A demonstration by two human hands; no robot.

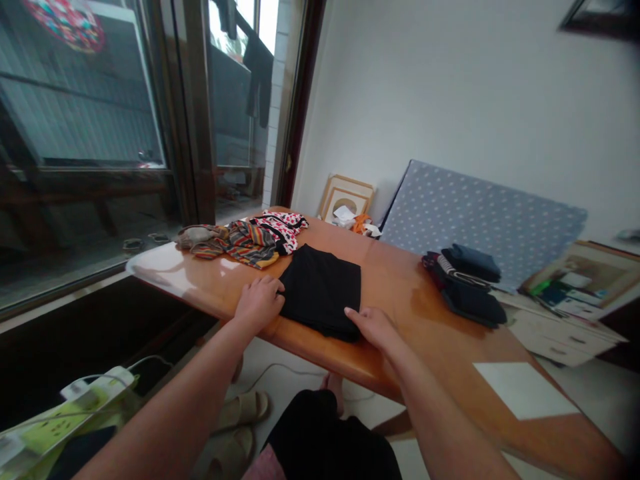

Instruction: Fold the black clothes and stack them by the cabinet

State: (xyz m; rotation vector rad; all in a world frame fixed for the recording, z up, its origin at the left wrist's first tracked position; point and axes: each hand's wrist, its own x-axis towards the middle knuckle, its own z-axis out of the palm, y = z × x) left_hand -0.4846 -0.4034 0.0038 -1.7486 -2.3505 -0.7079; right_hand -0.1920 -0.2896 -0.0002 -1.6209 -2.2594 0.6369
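Observation:
A folded black garment (324, 290) lies flat near the front edge of the wooden table (390, 267); its exact kind cannot be made out. At its left edge, the curled fingers of my left hand (260, 303) grip the cloth. My right hand (375, 325) holds the near right corner, thumb on top and the other fingers hidden beneath or behind the fabric. Just beyond the garment, to the left, sit a crumpled striped cloth (253, 241) and a white cloth with red patterns (285, 227).
A stack of folded clothes (467, 280) stands on the table's right side, with a white sheet (525, 390) nearer to me. A power strip (65, 417) is at lower left, slippers (240, 407) on the floor. Behind leans a spotted grey-blue panel (480, 213).

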